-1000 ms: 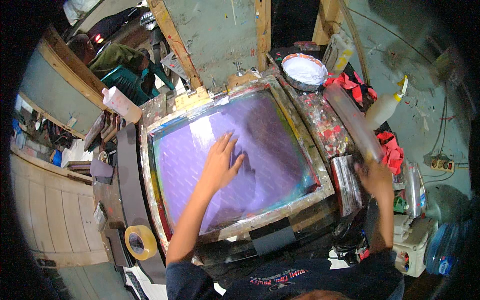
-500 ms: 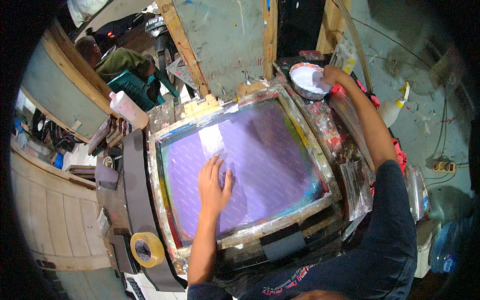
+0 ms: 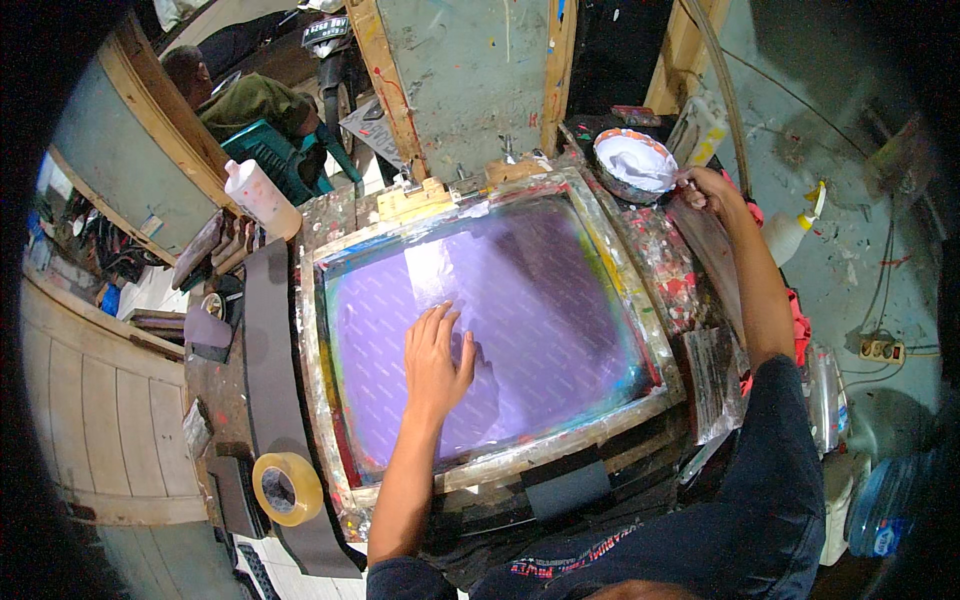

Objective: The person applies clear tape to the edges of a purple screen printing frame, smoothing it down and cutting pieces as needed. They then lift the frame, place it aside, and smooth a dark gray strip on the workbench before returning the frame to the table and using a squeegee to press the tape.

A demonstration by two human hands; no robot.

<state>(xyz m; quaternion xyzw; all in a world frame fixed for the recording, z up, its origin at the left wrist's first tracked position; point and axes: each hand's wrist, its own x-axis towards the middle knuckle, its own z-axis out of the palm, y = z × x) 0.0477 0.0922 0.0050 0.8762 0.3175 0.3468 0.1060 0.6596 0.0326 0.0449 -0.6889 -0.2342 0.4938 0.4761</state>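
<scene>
My left hand (image 3: 437, 352) lies over the purple mesh of a screen printing frame (image 3: 390, 370), fingers spread, fingertips at the lower end of a bright white strip (image 3: 430, 270). Whether the palm touches the mesh I cannot tell. At the far right, my right hand (image 3: 708, 190) is beside the right rim of a bowl (image 3: 603, 150) of thick white paste (image 3: 640, 165). Its fingers are curled together, and what they hold, if anything, cannot be made out. The frame's paint-stained wooden edge (image 3: 570, 440) surrounds the mesh.
Left of the frame are a roll of clear tape (image 3: 308, 490), a dark strip (image 3: 268, 350) and a plastic bottle (image 3: 262, 200). Plastic sleeves (image 3: 712, 385) lie at the right, near a spray bottle (image 3: 790, 235). Another person (image 3: 260, 115) sits on a green chair beyond the doorway.
My right hand has drawn back from over the white paste to the right side of the bowl. The left hand stays at the white strip. The whole view has shifted slightly.
</scene>
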